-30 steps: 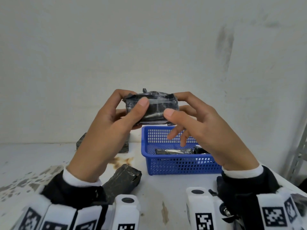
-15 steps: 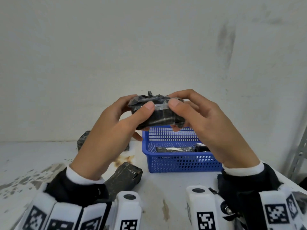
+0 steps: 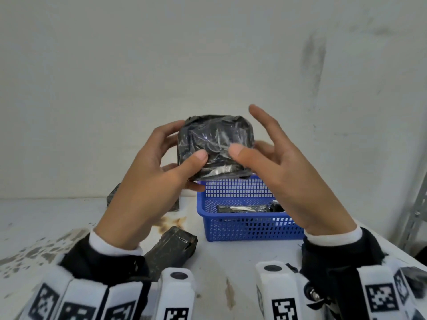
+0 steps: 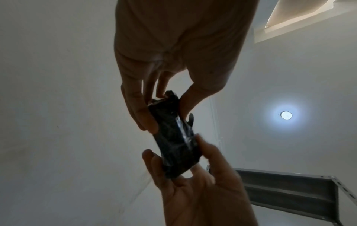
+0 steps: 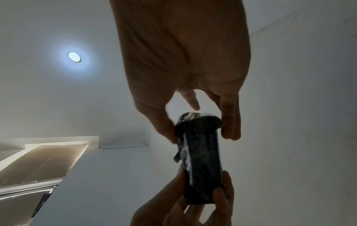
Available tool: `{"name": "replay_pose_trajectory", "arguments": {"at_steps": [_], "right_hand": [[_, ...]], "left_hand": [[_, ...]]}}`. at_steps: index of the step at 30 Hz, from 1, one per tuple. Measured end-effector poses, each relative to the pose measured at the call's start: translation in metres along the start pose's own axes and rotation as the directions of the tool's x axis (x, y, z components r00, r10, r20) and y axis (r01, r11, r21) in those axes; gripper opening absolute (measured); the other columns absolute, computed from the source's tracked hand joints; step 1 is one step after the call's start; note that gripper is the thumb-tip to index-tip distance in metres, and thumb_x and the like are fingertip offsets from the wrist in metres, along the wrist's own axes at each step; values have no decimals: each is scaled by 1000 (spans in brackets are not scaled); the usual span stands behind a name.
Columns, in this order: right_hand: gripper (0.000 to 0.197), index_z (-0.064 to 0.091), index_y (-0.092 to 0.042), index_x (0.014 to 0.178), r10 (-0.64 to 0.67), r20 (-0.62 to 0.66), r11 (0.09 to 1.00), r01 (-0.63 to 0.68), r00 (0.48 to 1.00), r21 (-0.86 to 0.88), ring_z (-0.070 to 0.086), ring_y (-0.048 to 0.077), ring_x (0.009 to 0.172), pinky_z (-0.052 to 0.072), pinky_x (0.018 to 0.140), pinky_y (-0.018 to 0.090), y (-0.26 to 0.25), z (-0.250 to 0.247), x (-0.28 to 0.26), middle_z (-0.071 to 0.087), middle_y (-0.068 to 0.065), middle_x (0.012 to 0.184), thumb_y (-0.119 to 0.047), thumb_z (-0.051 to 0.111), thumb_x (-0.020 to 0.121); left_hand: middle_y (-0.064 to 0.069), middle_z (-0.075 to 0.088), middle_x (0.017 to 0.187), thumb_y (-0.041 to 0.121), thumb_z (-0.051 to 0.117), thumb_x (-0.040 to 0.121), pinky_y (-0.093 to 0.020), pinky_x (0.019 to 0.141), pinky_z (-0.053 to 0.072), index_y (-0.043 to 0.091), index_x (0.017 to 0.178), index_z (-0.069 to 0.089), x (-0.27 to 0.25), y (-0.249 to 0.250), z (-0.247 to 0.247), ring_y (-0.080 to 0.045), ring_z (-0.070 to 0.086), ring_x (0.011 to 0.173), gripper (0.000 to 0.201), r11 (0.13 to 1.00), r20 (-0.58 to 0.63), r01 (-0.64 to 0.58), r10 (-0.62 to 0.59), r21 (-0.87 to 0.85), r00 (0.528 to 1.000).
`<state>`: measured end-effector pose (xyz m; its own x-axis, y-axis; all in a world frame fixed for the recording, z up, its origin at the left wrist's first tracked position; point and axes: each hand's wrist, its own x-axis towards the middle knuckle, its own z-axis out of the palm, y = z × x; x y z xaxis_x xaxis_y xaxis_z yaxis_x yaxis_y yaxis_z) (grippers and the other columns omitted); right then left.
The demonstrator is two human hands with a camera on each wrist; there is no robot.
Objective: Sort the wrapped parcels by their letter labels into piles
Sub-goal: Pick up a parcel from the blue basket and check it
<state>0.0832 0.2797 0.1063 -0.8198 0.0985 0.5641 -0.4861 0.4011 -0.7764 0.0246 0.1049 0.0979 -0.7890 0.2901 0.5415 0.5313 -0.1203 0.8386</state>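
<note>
Parcel [image 3: 216, 146] turned broad face up, both hands' fingers [image 3: 196, 161] holding it, basket [image 3: 242, 225] holding parcels

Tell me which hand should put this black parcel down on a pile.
Probably the left hand. It grips the parcel with thumb and fingers, and the parcels on the table lie on its side. The right hand pinches it, forefinger lifted.

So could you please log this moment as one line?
hands: left, right both hold black parcel | above blue basket | label: unseen
</note>
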Motion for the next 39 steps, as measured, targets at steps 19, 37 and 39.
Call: {"name": "replay_pose_trajectory", "arguments": {"at_steps": [19,37,39], "right_hand": [[40,57,-39,127,-2,-33,998,0,999,-61,74,27,76,63,71,42,3,0,1,76,-1,101,-37,69,89],[43,68,-34,106,-23,-58,999,21,998,-36,68,29,66,59,62,42,-3,5,0,75,6,86,-59,64,72],[44,66,-37,110,-1,-47,998,-2,999,-62,65,20,58,57,57,35,-3,6,-1,74,1,89,-60,63,73]], "left_hand": [[1,74,100,52,59,76,-52,89,54,36,115,66,5,-7,-1,-20,72,91,42,999,3,-23,23,36,1000],[1,76,87,58,70,64,-36,71,54,26,103,63,3,-4,2,-15,73,74,51,999,-39,27,-26,22,999],[2,75,87,57,64,59,-35,66,56,26,105,62,3,-4,2,-12,73,70,55,999,-55,23,-21,43,998]]}}
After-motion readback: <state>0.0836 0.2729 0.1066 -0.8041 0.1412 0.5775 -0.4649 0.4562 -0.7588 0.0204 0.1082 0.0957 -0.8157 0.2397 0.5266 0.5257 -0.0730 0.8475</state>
